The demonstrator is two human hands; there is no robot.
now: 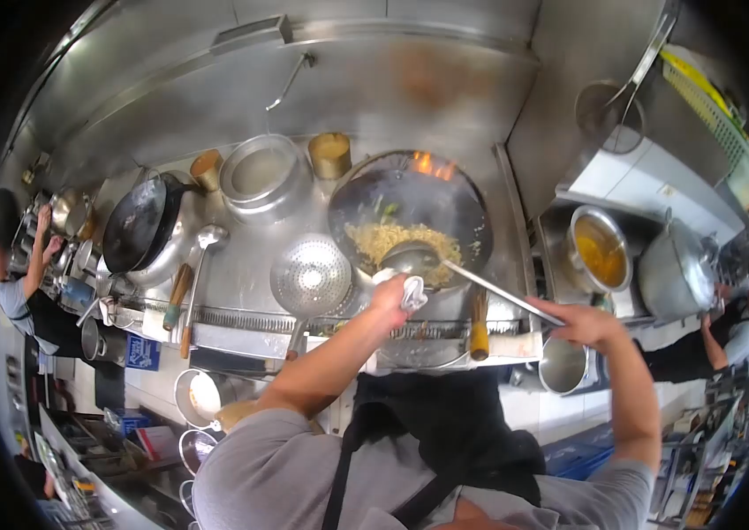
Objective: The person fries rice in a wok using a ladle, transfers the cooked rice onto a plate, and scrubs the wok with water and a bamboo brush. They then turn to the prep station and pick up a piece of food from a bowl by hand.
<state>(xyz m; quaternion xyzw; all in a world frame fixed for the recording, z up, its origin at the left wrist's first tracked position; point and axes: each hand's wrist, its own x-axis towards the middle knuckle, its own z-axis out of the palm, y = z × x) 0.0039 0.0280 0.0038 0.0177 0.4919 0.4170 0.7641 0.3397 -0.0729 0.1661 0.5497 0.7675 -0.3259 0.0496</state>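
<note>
In the head view a dark wok (454,201) sits on the range, with flames (432,165) at its far rim. Chopped yellowish food (370,237) with some green bits lies in its lower half. My right hand (588,323) is closed round the end of a long-handled ladle (412,256), whose bowl rests over the food. My left hand (387,302) grips a folded white cloth (413,293) at the near rim of the wok; the part of the wok under the cloth is hidden. A perforated skimmer (311,276) lies just left of the wok.
A second wok (138,225), a spare ladle (212,237) and a metal pot (260,177) stand to the left. At right are a steel bowl (602,252) of orange-yellow liquid and a large pot (670,274). Other people (17,300) are at both sides.
</note>
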